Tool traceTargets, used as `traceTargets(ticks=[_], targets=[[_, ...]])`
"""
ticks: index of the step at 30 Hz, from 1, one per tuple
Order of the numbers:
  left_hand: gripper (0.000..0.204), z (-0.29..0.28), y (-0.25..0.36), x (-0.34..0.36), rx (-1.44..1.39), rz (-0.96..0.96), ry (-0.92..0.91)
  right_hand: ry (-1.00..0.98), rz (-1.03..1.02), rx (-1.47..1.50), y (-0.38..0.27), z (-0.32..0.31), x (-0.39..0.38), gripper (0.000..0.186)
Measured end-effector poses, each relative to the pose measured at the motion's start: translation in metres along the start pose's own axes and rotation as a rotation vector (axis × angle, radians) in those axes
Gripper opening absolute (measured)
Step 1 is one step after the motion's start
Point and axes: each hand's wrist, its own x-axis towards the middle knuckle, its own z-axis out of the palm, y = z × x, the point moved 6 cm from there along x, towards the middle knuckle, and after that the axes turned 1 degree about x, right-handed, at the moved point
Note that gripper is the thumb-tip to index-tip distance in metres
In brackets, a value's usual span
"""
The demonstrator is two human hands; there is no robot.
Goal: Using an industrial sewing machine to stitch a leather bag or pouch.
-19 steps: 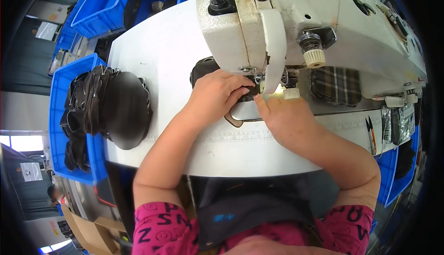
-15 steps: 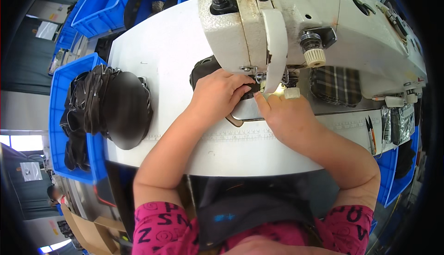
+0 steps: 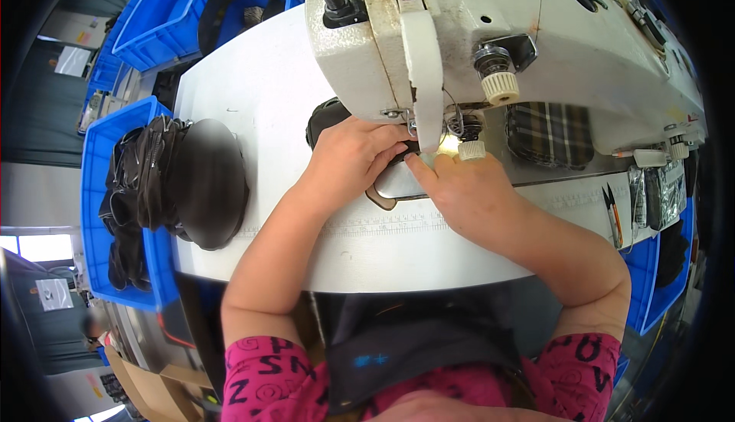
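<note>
A white sewing machine (image 3: 498,47) stands over the table, its needle area lit by a small lamp. Under its head lies a black fabric piece (image 3: 325,120), its far left end showing a curved, padded edge. My left hand (image 3: 348,158) presses on it left of the needle, thumb and fingers drawn together on the cloth. From the right, my right hand (image 3: 463,192) meets the near edge of the same piece with curled fingers, index fingertip close to my left thumb. The cloth between the hands is mostly hidden by my fingers and the machine head.
Dark zippered bags (image 3: 153,185) overfill a blue bin (image 3: 88,154) at the left. A brown plaid fabric piece (image 3: 547,135) rests under the machine arm. At the right lie slim pointed tools (image 3: 613,215) and small packets (image 3: 664,200). A printed ruler (image 3: 367,223) runs along the white table.
The view has shifted slightly, so the machine appears further left and higher. Both hands stay at the needle area on the black fabric, with little change in their grip.
</note>
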Motion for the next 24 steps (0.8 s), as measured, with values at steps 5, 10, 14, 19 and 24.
traceTargets(ticks=[5, 10, 14, 19, 24], targets=[[0.013, 0.003, 0.003, 0.001, 0.076, 0.011, 0.023, -0.025, -0.026, -0.008, -0.001, 0.002, 0.001, 0.052], [0.014, 0.000, 0.000, 0.001, 0.037, 0.053, 0.102, -0.013, -0.035, -0.029, -0.003, 0.001, 0.002, 0.051], [0.016, 0.005, -0.007, -0.002, 0.064, -0.033, 0.019, -0.032, -0.014, -0.041, -0.004, 0.002, 0.003, 0.051], [0.016, 0.005, 0.000, -0.005, 0.104, -0.010, 0.114, -0.021, -0.010, -0.034, -0.002, 0.007, 0.003, 0.050], [0.012, 0.006, 0.003, -0.005, 0.166, -0.070, 0.080, -0.010, -0.006, -0.019, -0.001, 0.006, 0.005, 0.047]])
